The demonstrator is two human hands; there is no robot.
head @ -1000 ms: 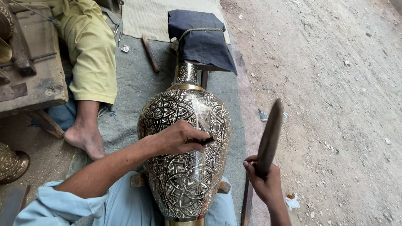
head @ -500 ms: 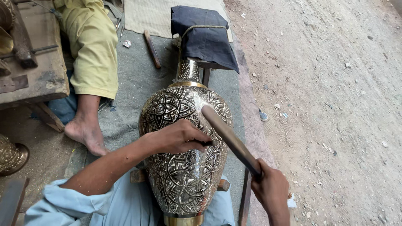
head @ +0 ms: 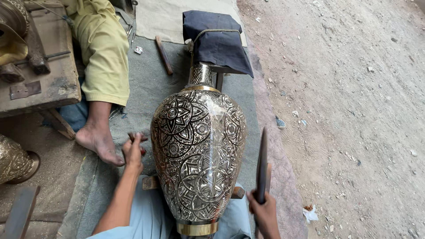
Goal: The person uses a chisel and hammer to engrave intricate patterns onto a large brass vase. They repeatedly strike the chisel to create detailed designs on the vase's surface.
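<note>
Your left hand [head: 133,152] has come off the belly of the tall engraved brass vase [head: 199,152] and now rests on the grey mat [head: 146,88] just beside its left flank, fingers curled around a small dark reddish tool [head: 141,140] whose shape is too hidden to tell. Your right hand [head: 264,212] has swung the long dark wooden stick [head: 262,166] off the vase; the stick now stands almost upright, just to the right of the vase, with that grip shut around its lower end.

You have the vase lying with its long axis running away from you: the gold-banded foot sits close to your lap, and the narrow neck points to the far end, where a dark blue cloth [head: 217,40] tied with cord covers the mouth. What is inside the vase cannot be seen.

Left of your hand, another person's bare foot [head: 99,141] rests on the mat, below a yellow-green trouser leg [head: 104,53]. A worn wooden surface [head: 53,84] stands further left, and a slim wooden stick [head: 163,55] lies on the mat beyond.
</note>
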